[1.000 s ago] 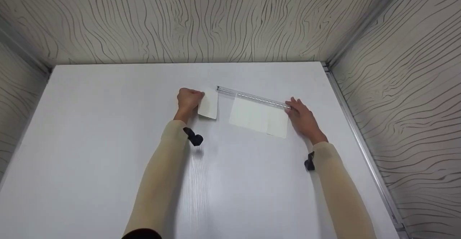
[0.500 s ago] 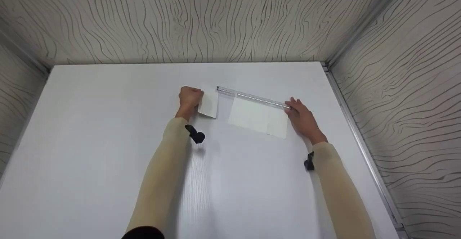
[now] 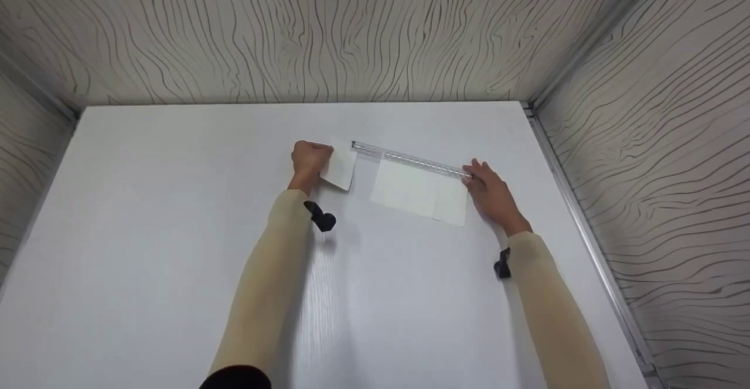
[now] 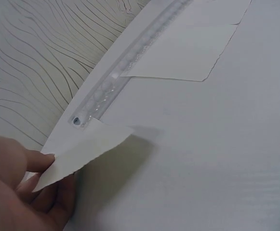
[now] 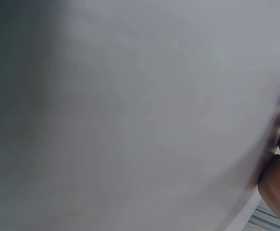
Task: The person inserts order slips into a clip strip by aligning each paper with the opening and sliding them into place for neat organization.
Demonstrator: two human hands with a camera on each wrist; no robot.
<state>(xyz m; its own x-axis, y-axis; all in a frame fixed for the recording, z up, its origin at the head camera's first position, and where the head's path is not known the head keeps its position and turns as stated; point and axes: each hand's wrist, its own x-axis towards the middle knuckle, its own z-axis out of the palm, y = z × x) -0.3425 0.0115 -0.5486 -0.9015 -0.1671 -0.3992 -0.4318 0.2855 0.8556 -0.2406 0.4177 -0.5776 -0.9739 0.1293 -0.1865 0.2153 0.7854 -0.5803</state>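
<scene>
My left hand [image 3: 310,159] pinches a small white piece of paper [image 3: 340,169] by its left side, thumb on top. In the left wrist view this paper piece [image 4: 86,149] has a rough, torn-looking edge and is tilted up, casting a shadow on the tabletop. A clear plastic ruler [image 3: 410,160] lies slanted to the right of it. My right hand [image 3: 492,195] holds the ruler's right end between thumb and fingers. Under the ruler's near edge lie white pieces of paper [image 3: 407,190], side by side. The right wrist view shows only part of the right hand [image 5: 279,178] at its edge.
The white tabletop [image 3: 176,231] ends at a back wall [image 3: 293,37] with a wavy wood-grain pattern. A similar panel [image 3: 674,143] stands along the right side, with a metal rail [image 3: 577,213] at the table's edge.
My left hand has shifted slightly to the right and away from me, turning the paper piece a little. The right hand and ruler stay almost where they were.
</scene>
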